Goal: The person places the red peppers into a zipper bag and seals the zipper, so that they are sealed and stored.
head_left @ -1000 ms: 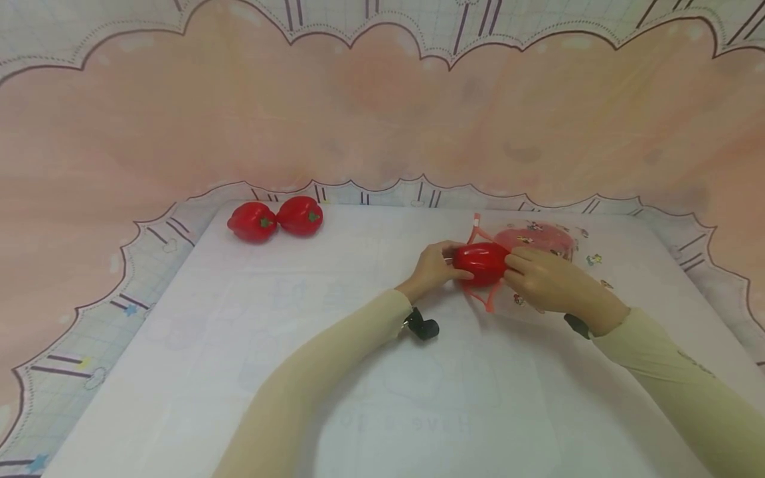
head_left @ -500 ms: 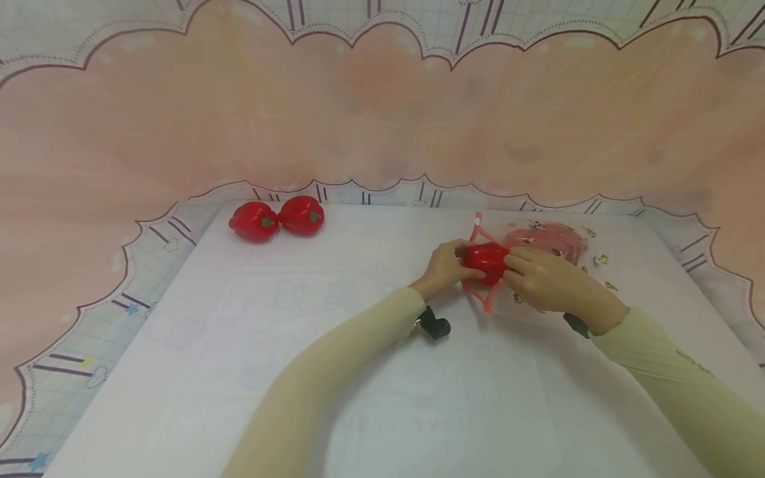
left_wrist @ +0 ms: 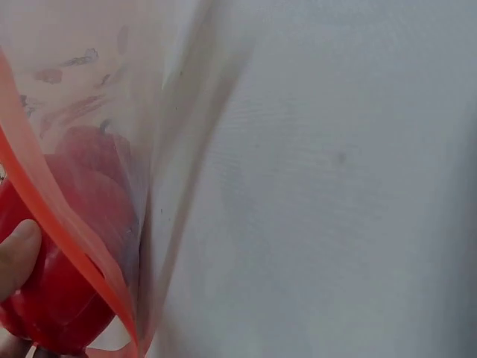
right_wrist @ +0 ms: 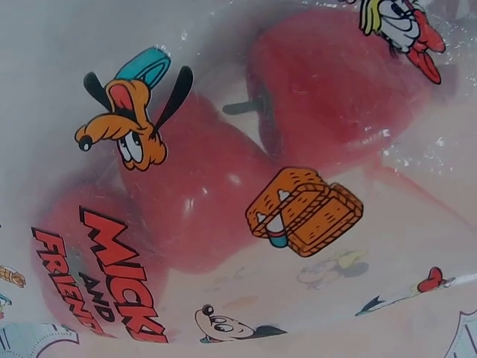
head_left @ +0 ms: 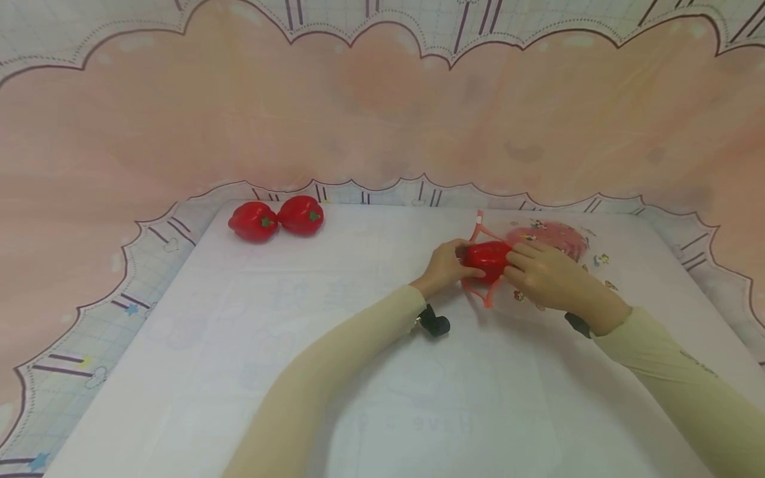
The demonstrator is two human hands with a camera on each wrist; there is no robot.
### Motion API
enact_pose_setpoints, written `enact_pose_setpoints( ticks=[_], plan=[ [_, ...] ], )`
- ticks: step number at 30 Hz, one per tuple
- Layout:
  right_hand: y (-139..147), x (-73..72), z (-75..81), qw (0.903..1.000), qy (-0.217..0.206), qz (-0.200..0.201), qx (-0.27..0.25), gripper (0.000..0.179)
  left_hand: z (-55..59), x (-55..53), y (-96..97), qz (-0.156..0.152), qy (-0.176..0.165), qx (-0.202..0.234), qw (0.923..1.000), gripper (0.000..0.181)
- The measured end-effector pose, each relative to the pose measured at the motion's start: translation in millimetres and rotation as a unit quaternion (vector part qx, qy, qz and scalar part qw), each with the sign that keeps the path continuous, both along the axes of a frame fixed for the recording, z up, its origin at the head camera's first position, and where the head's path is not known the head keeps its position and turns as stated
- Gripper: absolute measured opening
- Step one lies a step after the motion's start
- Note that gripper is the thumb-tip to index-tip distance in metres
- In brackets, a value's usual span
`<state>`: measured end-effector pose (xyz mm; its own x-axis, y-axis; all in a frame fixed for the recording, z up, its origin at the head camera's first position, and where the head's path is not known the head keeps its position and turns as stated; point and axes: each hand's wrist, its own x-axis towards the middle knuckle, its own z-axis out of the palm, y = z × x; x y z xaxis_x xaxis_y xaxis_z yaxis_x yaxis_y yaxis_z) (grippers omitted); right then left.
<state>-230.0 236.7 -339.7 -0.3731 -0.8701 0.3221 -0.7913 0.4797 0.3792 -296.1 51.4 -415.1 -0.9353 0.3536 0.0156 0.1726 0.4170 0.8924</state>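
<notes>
A shiny red bell pepper is gripped by my left hand, its far end inside the mouth of a clear plastic bag with an orange-red edge. In the left wrist view the thumb presses on the pepper, and the orange edge crosses in front of it. My right hand, fingers curled, pinches the bag at its mouth beside the pepper. Through the cartoon-printed film, the right wrist view shows red peppers lying inside; that hand is out of this view.
Two more red bell peppers with green stems touch each other at the back left of the white table. A black wrist camera hangs under the left wrist. Patterned peach cloth rises behind the table.
My left hand has moved slightly right, taking the pepper deeper into the bag's mouth. The bag's filled part has shifted a little right. My right hand has stayed almost in place.
</notes>
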Motion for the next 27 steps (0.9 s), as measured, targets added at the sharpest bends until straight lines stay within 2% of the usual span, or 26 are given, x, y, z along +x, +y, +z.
enact_pose_setpoints(
  ticks=[5, 12, 19, 27],
  plan=[
    [0.5, 0.1, 1.1, 0.9999, 0.004, -0.013, 0.001, 0.044, -0.1, -1.0, 0.8, 0.0, -0.003, 0.006, 1.0, 0.058],
    [1.9, -1.6, 2.2, 1.0, 0.003, -0.001, -0.008, 0.043, 0.8, 0.0, 6.2, 0.0, 0.001, -0.002, 1.0, 0.058],
    [2.1, -1.3, 4.3, 1.0, 0.003, 0.005, -0.007, 0.043, 2.6, -0.1, 9.7, -0.026, 0.025, -0.007, 0.9993, 0.058],
    [4.3, 0.2, 5.1, 0.9999, -0.005, 0.009, -0.011, 0.041, -4.0, -6.2, 4.5, -0.04, 0.031, -0.025, 0.9984, 0.06]
  ],
)
